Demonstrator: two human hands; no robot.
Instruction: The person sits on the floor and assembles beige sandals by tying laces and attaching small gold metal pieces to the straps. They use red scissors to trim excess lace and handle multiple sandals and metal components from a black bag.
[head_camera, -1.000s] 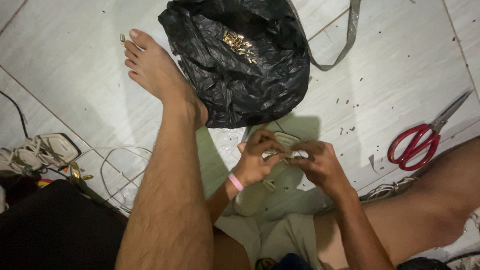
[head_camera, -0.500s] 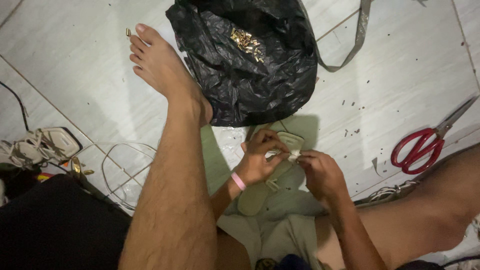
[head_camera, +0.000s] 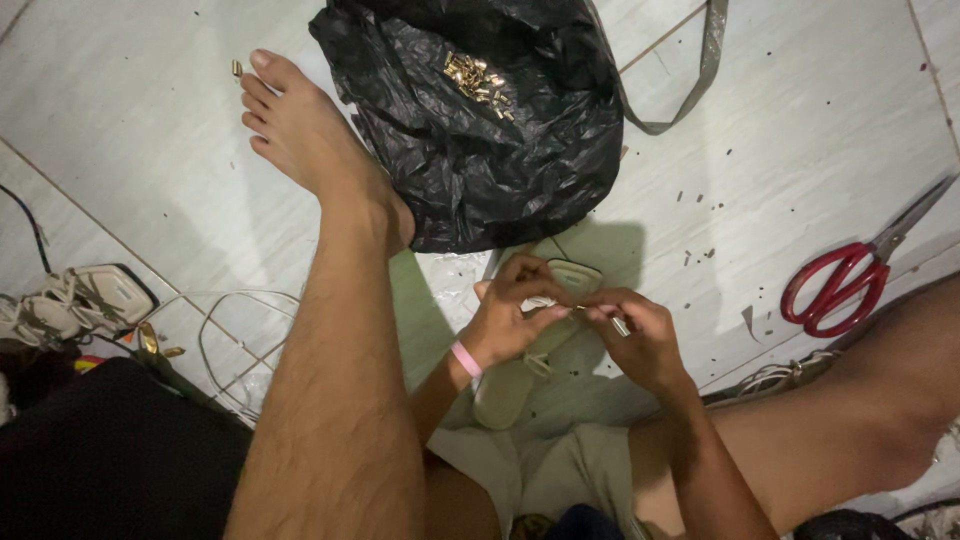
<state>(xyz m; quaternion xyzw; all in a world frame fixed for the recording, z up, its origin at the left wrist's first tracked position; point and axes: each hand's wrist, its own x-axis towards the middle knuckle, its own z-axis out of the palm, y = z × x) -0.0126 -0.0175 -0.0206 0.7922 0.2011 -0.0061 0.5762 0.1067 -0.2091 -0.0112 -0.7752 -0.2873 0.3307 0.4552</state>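
A pale green sandal (head_camera: 520, 375) lies on the white tile floor between my legs. My left hand (head_camera: 510, 315), with a pink wristband, grips the sandal's thin strap near its front. My right hand (head_camera: 640, 335) pinches the same strap and a small metal piece right beside the left fingers. Both hands meet over the sandal's toe end. Just beyond them sits a crumpled black plastic bag (head_camera: 480, 150) with several small gold metal pieces (head_camera: 478, 78) heaped on top.
Red-handled scissors (head_camera: 845, 280) lie on the floor to the right. A grey strap (head_camera: 690, 85) curls past the bag. My bare left leg and foot (head_camera: 310, 150) stretch forward. White strappy sandals (head_camera: 70, 300) and thin cords (head_camera: 240, 330) lie at left.
Both hands have stayed on the sandal strap, with the fingers shifting slightly as they work at it. The view has drifted a little; nothing else has moved.
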